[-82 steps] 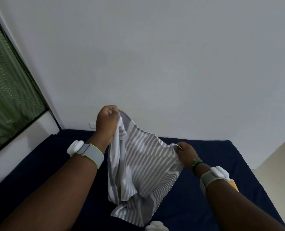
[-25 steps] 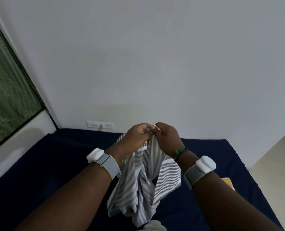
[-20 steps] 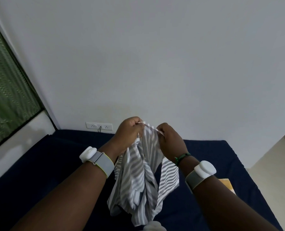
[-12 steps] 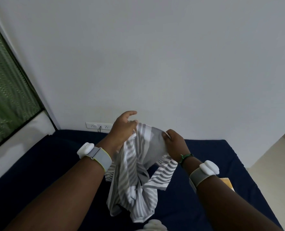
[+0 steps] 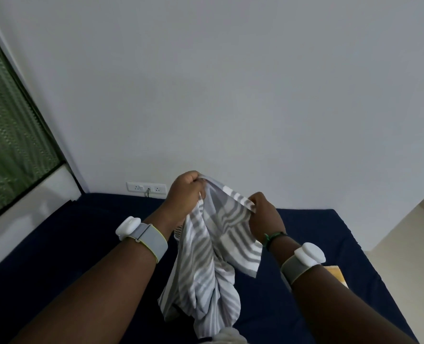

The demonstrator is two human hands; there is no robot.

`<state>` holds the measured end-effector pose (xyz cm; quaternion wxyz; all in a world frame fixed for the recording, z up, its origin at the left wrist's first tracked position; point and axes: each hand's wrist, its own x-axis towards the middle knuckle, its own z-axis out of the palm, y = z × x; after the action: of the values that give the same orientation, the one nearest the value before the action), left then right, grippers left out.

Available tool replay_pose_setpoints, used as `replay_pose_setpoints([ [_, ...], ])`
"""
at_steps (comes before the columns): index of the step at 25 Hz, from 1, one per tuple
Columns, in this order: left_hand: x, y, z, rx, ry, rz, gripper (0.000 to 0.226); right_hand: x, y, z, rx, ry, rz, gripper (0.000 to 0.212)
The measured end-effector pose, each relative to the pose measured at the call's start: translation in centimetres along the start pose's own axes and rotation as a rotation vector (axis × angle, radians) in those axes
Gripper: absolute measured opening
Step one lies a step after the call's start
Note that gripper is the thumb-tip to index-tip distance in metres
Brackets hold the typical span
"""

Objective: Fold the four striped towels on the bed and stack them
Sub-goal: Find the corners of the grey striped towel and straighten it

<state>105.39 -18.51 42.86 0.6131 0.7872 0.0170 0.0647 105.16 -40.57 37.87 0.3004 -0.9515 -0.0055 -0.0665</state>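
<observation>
The striped towel (image 5: pixel 206 264) is thin, soft woven cloth, matt, falling in loose creases. The bed (image 5: pixel 64 234) wears smooth, matt dark-blue fabric. Both wristbands (image 5: pixel 154 242) are grey woven textile carrying smooth white plastic pods; the wall (image 5: pixel 230 95) is flat matt paint.

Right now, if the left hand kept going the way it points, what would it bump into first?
Probably the white wall. The left hand, gripping the striped towel, points forward and up; depth is unclear.
</observation>
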Motion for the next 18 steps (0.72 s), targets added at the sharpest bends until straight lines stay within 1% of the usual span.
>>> replay_pose_setpoints([
  [1,0.2,0.1,-0.3,-0.008,0.07,-0.013,0.022,0.1,0.5,-0.1,-0.005,0.001,0.052,0.013],
  [2,0.4,0.0,-0.4,-0.005,0.109,-0.026,0.016,0.3,0.7,-0.2,-0.005,-0.009,0.061,0.013],
  [3,0.4,0.0,-0.4,0.007,0.097,-0.031,0.016,0.5,0.7,-0.2,0.024,-0.036,0.036,0.014],
  [4,0.1,0.0,-0.2,0.026,0.029,-0.021,0.027,0.6,0.4,-0.2,0.086,-0.073,-0.002,0.017],
  [5,-0.1,-0.4,0.3,0.042,-0.075,-0.005,0.04,0.5,-0.2,-0.2,0.165,-0.113,-0.041,0.019],
  [6,-0.5,-0.6,1.0,0.061,-0.182,0.01,0.047,0.3,-0.9,-0.2,0.243,-0.143,-0.083,0.02],
  [7,-0.8,-0.9,1.8,0.088,-0.269,0.016,0.047,0.2,-1.7,-0.2,0.312,-0.157,-0.121,0.018],
  [8,-1.0,-1.3,2.6,0.116,-0.323,0.014,0.039,0.0,-2.2,-0.3,0.363,-0.156,-0.143,0.017],
  [9,-1.2,-1.7,3.1,0.139,-0.338,0.007,0.026,-0.1,-2.7,-0.3,0.399,-0.142,-0.153,0.018],
  [10,-1.4,-2.0,3.3,0.146,-0.341,0.0,0.017,0.0,-2.9,-0.4,0.413,-0.121,-0.154,0.019],
  [12,-1.6,-2.1,3.1,0.117,-0.314,-0.006,0.026,0.0,-2.5,-0.9,0.386,-0.091,-0.151,0.017],
  [14,-1.7,-1.2,2.7,0.061,-0.254,0.004,0.032,-0.1,-1.2,-1.5,0.276,-0.099,-0.135,0.012],
  [16,-1.4,-0.4,2.2,0.023,-0.185,0.011,0.032,-0.1,0.2,-1.7,0.123,-0.069,-0.079,0.01],
  [18,-1.1,0.1,2.1,-0.012,-0.148,0.001,0.03,-0.1,1.6,-1.7,0.059,-0.016,0.001,0.015],
])
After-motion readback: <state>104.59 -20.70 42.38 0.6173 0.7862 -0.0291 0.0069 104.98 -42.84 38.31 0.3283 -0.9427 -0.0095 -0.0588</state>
